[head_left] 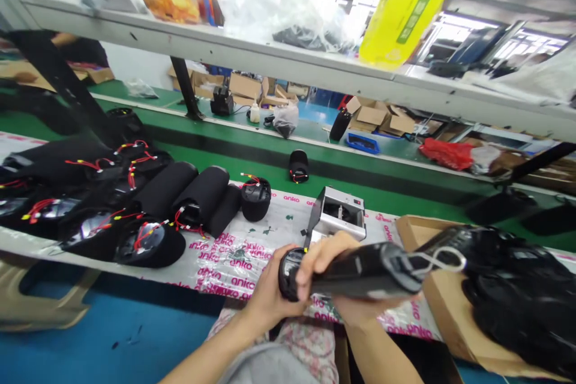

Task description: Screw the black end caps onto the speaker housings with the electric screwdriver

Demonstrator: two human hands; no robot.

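My left hand (269, 289) is closed around a black round part (290, 273), held upright just over the table's front edge. In my right hand (330, 261) is a black electric screwdriver (373, 273), lying almost level with a metal hanging loop at its rear end. The front of the screwdriver points left at the round part; its tip is hidden behind my fingers. Just beyond my hands stands a grey and black screw feeder (342, 211). A black cup-shaped piece with red wires (256, 199) sits to its left.
Several black fabric-covered cylinders (202, 195) with red wires crowd the left side. A cardboard box (443, 306) of black parts stands at the right. Behind the printed table cover (245, 252) runs a green belt (265, 165). Overhead, a shelf (243, 48) carries bags and a yellow pouch (409, 9).
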